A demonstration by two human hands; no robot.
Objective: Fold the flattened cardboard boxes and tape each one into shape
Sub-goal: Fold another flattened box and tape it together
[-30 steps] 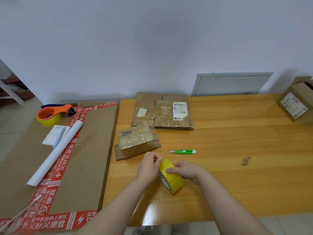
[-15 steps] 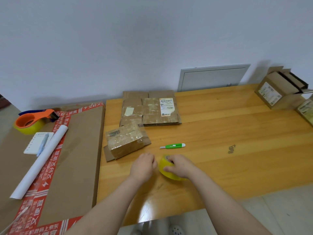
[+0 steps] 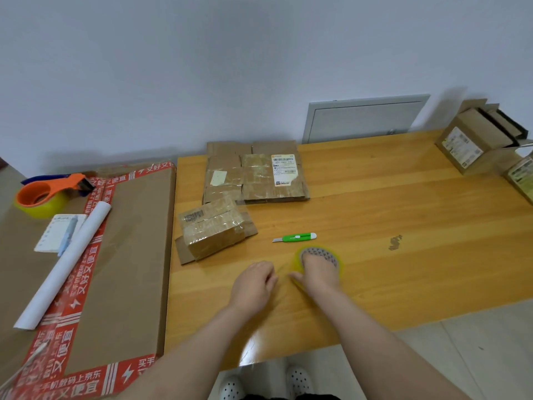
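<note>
A yellow tape roll [image 3: 318,255] lies flat on the wooden table [image 3: 403,215]. My right hand [image 3: 318,274] grips its near side, thumb along the rim. My left hand [image 3: 255,282] is a little to the left with fingers curled, and a faint clear strip seems to run from it to the roll. A stack of flattened cardboard boxes [image 3: 253,174] lies at the back of the table. In front of that stack sits a partly folded, taped box [image 3: 213,232].
A green utility knife [image 3: 294,237] lies just behind the roll. On the left, a large flat carton [image 3: 129,255] carries an orange tape dispenser [image 3: 49,194], a notepad with pen [image 3: 59,232] and a white paper roll [image 3: 63,264]. Assembled boxes [image 3: 473,137] stand far right.
The roll went from upright between both hands to flat on the table. My right hand moved right with it and my left hand drew away to the left. My view swung right.
</note>
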